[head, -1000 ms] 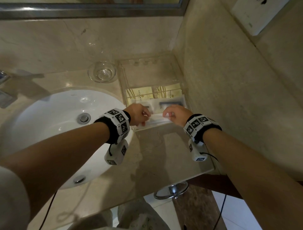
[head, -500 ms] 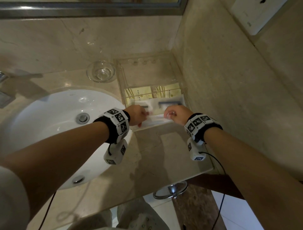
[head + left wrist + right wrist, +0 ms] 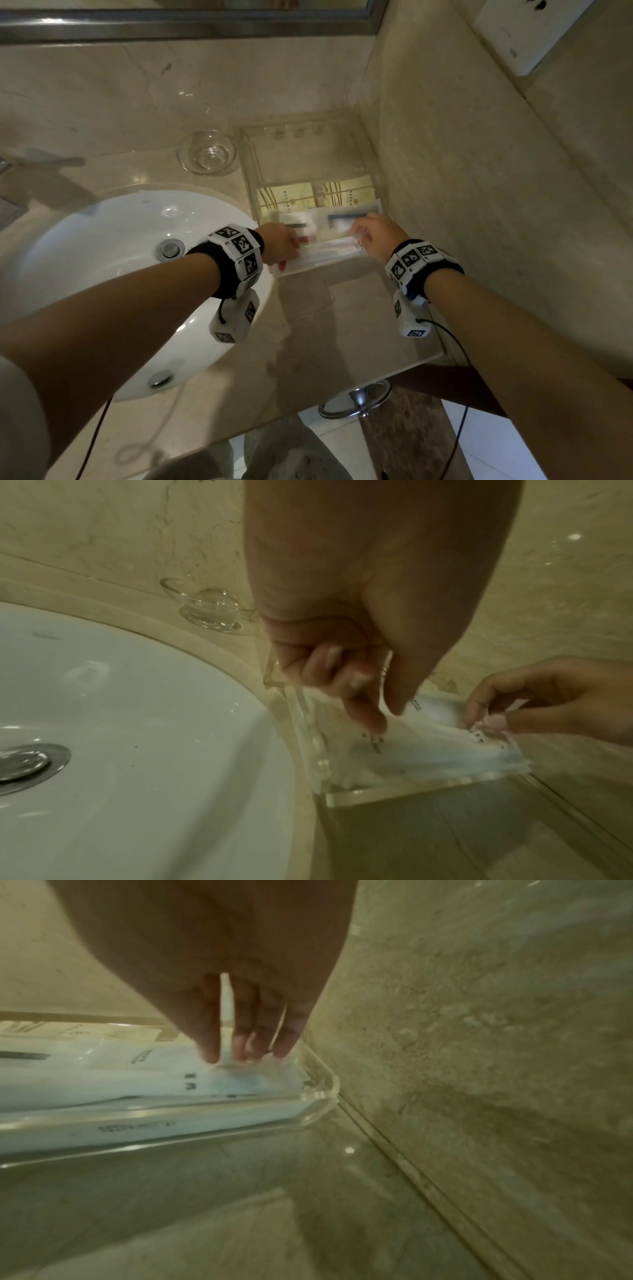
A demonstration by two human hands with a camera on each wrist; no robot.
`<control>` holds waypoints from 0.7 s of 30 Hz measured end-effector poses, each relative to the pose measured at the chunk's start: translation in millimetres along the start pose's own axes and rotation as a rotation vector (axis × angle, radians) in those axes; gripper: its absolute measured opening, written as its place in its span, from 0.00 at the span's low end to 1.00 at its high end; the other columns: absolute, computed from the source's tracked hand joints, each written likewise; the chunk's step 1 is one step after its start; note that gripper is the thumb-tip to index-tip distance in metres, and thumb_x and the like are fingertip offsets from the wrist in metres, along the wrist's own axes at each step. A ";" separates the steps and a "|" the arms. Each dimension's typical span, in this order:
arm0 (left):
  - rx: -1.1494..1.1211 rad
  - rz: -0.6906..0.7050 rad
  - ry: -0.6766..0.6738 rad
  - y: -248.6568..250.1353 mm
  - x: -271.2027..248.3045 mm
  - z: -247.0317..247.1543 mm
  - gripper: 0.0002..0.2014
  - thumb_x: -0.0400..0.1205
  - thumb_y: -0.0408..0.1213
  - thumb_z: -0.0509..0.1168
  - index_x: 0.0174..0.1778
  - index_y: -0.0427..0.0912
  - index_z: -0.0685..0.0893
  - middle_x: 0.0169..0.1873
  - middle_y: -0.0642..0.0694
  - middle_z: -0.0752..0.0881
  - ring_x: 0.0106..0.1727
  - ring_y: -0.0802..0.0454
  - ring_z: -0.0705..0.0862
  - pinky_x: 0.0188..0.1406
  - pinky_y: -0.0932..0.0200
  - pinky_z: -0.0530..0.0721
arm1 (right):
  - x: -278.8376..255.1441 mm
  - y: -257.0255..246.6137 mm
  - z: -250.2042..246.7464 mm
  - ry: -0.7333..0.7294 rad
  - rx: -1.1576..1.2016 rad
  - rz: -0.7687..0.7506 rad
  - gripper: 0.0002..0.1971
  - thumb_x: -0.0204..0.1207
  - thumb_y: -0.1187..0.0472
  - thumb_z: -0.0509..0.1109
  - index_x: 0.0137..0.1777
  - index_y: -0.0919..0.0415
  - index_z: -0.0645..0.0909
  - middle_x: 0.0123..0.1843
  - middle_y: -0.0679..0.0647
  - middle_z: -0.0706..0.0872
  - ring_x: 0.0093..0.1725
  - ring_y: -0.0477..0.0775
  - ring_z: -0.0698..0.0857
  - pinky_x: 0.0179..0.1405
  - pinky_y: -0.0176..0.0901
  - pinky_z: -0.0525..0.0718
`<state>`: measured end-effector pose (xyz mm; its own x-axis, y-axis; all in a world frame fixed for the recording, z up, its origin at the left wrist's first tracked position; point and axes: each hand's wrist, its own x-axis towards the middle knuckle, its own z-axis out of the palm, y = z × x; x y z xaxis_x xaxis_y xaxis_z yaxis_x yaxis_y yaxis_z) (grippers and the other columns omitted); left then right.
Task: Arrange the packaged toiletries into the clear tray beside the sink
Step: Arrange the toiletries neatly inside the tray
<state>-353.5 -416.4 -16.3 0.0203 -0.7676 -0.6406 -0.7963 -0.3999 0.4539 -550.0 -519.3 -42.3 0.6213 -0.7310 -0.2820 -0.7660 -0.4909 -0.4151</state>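
Both hands had eased a little deeper over the tray's near end than a second before, the white packets between them lying flatter. At about 9 o'clock from the tray sat the white sink basin (image 3: 113, 274), with a small glass dish (image 3: 207, 153) at 11 o'clock on the marble counter (image 3: 325, 342). The left hand (image 3: 281, 243) had its fingers curled, thumb and forefinger tips pinching the left edge of a white packaged toiletry (image 3: 424, 739) inside the clear tray (image 3: 253, 178). That tray stood against the wall at the sink's 3 o'clock side, holding yellow-printed packets (image 3: 315, 198) toward 12 o'clock and the white ones at its 6 o'clock end. The right hand (image 3: 376, 236) reached down with fingers (image 3: 240, 1031) nearly straight and close together, their tips on the packet's right end just inside the tray's near right corner; whether they pinched it or merely pressed it I could not tell.
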 end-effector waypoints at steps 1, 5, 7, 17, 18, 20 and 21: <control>-0.003 -0.003 0.043 -1.5 0.6 -2.2 0.14 0.83 0.37 0.59 0.59 0.35 0.82 0.25 0.52 0.80 0.34 0.52 0.80 0.41 0.66 0.80 | 0.5 -0.1 -1.7 0.023 -0.026 0.024 0.12 0.78 0.72 0.59 0.54 0.66 0.82 0.60 0.61 0.79 0.57 0.60 0.81 0.60 0.49 0.81; 0.120 -0.030 0.063 -6.8 0.7 -9.2 0.14 0.82 0.36 0.61 0.54 0.31 0.87 0.23 0.53 0.79 0.45 0.49 0.83 0.53 0.58 0.78 | 1.6 1.3 -5.8 0.026 -0.077 0.082 0.06 0.77 0.70 0.63 0.50 0.67 0.81 0.59 0.59 0.78 0.56 0.60 0.81 0.56 0.46 0.80; 0.172 -0.033 0.028 -7.2 -0.4 -7.9 0.14 0.81 0.36 0.62 0.55 0.31 0.86 0.24 0.52 0.79 0.52 0.45 0.86 0.58 0.56 0.79 | 1.4 1.2 -6.1 0.018 -0.083 0.084 0.07 0.77 0.69 0.63 0.50 0.67 0.81 0.59 0.59 0.78 0.57 0.60 0.81 0.56 0.45 0.78; 0.136 -0.012 0.027 -3.2 1.3 -0.4 0.15 0.82 0.37 0.60 0.52 0.31 0.87 0.32 0.47 0.84 0.53 0.44 0.86 0.58 0.56 0.79 | 1.8 3.1 -12.8 -0.029 -0.165 0.140 0.08 0.79 0.67 0.62 0.53 0.64 0.81 0.59 0.59 0.81 0.57 0.60 0.82 0.59 0.50 0.81; 0.129 -0.011 0.036 -3.4 0.8 -0.6 0.14 0.82 0.37 0.60 0.53 0.31 0.87 0.35 0.46 0.84 0.54 0.44 0.86 0.58 0.56 0.79 | 1.9 2.8 -13.1 -0.032 -0.178 0.142 0.08 0.79 0.67 0.62 0.52 0.63 0.81 0.59 0.59 0.81 0.57 0.60 0.82 0.59 0.51 0.81; 0.108 -0.019 0.063 -5.2 0.2 -1.7 0.14 0.82 0.36 0.61 0.53 0.31 0.87 0.37 0.43 0.86 0.55 0.43 0.86 0.58 0.55 0.79 | 2.3 0.9 -13.2 -0.028 -0.203 0.140 0.08 0.79 0.67 0.62 0.52 0.62 0.82 0.59 0.58 0.82 0.57 0.60 0.82 0.59 0.52 0.82; 0.095 -0.021 0.081 -5.9 0.1 -2.4 0.13 0.82 0.35 0.61 0.53 0.32 0.87 0.39 0.41 0.88 0.55 0.43 0.86 0.59 0.54 0.80 | 2.5 -0.4 -13.5 -0.027 -0.208 0.140 0.08 0.79 0.66 0.62 0.52 0.62 0.82 0.59 0.58 0.82 0.57 0.60 0.82 0.59 0.52 0.82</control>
<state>-347.4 -415.3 -17.5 0.0835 -0.7988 -0.5958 -0.8488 -0.3703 0.3775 -550.4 -527.3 -31.1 0.5091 -0.7871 -0.3483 -0.8605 -0.4751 -0.1840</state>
